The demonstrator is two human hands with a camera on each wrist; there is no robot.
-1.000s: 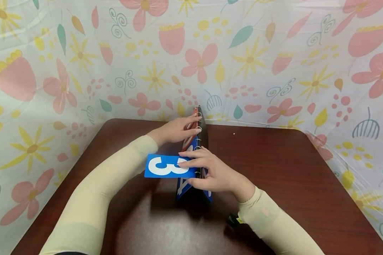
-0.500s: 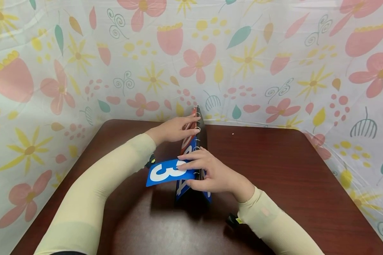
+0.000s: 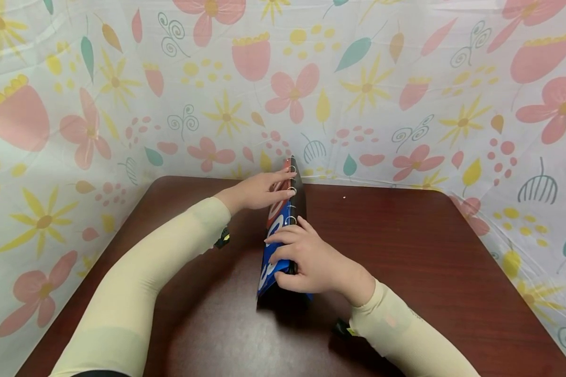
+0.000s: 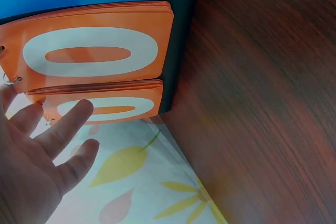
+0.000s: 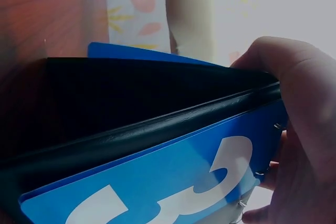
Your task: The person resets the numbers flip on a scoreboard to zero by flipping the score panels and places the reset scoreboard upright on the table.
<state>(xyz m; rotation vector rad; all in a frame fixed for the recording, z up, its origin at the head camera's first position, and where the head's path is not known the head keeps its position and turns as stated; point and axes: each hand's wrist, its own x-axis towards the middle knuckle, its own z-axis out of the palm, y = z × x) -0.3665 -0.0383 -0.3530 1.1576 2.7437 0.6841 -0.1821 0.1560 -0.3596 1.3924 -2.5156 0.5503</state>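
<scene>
A tent-shaped flip scoreboard (image 3: 300,198) stands on the table, its number cards hung on metal rings along the ridge. My left hand (image 3: 259,191) rests at the far part of the ridge with fingers extended across it. In the left wrist view, orange cards (image 4: 164,40) with white zeros lie beyond its fingers. My right hand (image 3: 320,264) is over the near end, its fingers bent across the ridge onto the blue cards. The right wrist view shows a blue card (image 5: 152,169) with a white 3 on one face and the black hollow inside. The right thumb lies over the end.
The dark brown wooden table (image 3: 382,235) surrounds the scoreboard. A flower-patterned curtain (image 3: 396,120) hangs behind it and along both sides. Black wrist devices with yellow marks sit under both sleeves, one at the right wrist (image 3: 343,328).
The blue 3 card, which stuck out to the left from the ridge, has swung down against the left face. The right fingers have bent downward with it; the left hand stays in place.
</scene>
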